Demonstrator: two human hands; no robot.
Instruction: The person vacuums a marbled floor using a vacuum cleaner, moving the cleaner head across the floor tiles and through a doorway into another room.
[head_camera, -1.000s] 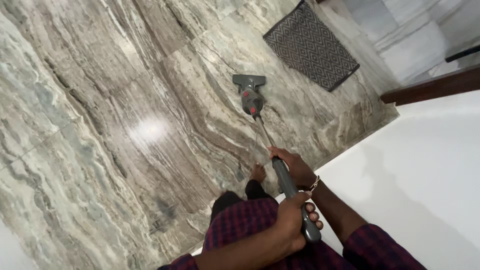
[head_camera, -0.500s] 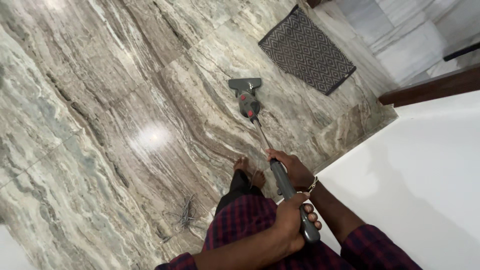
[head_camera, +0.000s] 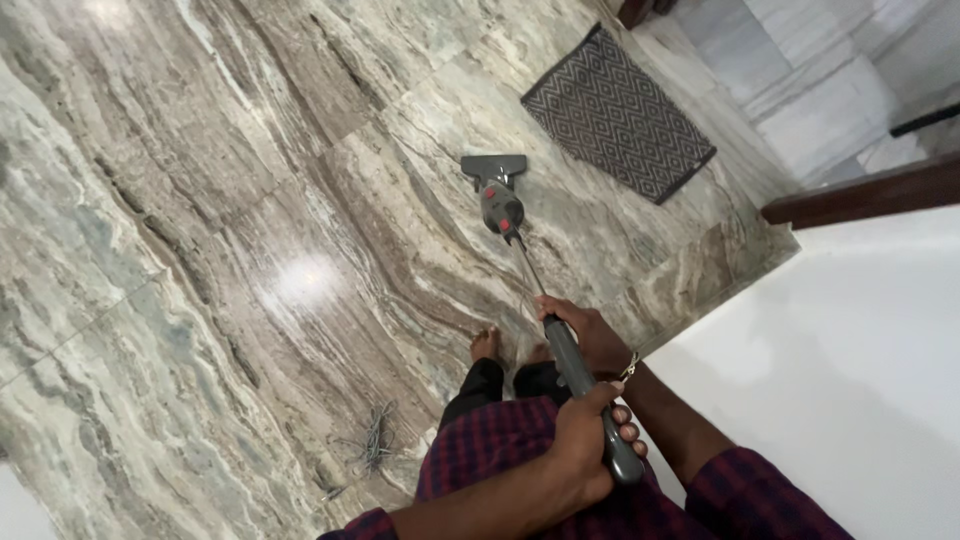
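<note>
- Head view: left hand (head_camera: 585, 440) is wrapped tight around the end of the grey vacuum handle (head_camera: 590, 400), low centre of frame.
- Right hand (head_camera: 590, 335) is closed on the same handle, higher up the shaft.
- Vacuum head (head_camera: 494, 168) lies flat on the marble floor (head_camera: 200, 200), upper centre, just short of the patterned mat (head_camera: 618, 115).
- White wall (head_camera: 850, 380) runs close along the right; open floor lies left.
- Small debris tangle (head_camera: 375, 440) lies lower left of the feet.

grey stick vacuum (head_camera: 510, 225) | slanted | head flat on floor | near mat
</note>
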